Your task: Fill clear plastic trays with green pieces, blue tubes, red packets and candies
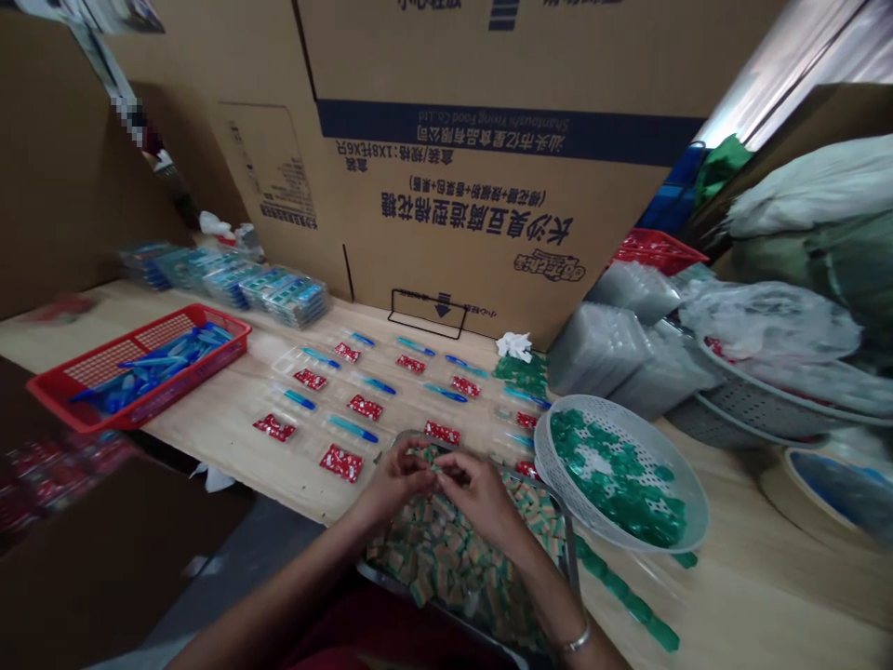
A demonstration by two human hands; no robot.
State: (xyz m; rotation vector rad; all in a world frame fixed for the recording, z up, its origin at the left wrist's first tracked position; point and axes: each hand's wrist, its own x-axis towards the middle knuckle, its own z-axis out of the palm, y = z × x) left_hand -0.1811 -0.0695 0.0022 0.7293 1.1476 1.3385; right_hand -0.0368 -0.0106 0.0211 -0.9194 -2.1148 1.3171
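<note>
Head view: the far side is walled by a large carton [446,214], with a blue band and its print upside down to the camera. Below it runs a pale wooden table [209,475]. At the table's left stands a red basket [174,395] of blue sticks [167,358]; at the right, stacked clear trays [600,354] sit against the carton. Mid-table lie rows of clear blister trays [299,437], loaded with red sachets [341,462] and matching sticks [353,428]. Right of centre, a white colander [632,414] holds green sweets [614,475]. Near centre, a metal tray [570,558] carries a heap of small green-and-orange packs [446,558].

Step in hand: handling of a single piece above that heap. The left hand [394,482] and right hand [481,498] meet over the tray's far part, fingers [419,476] narrow, pinching what appears to be one small pack [433,470]; at this resolution the item cannot be confirmed. A bracelet [576,640] sits on the right wrist.

Next move: the pinch calls for a clean release, with the fingers parting clear of the heap before the piece can be set down.
</note>
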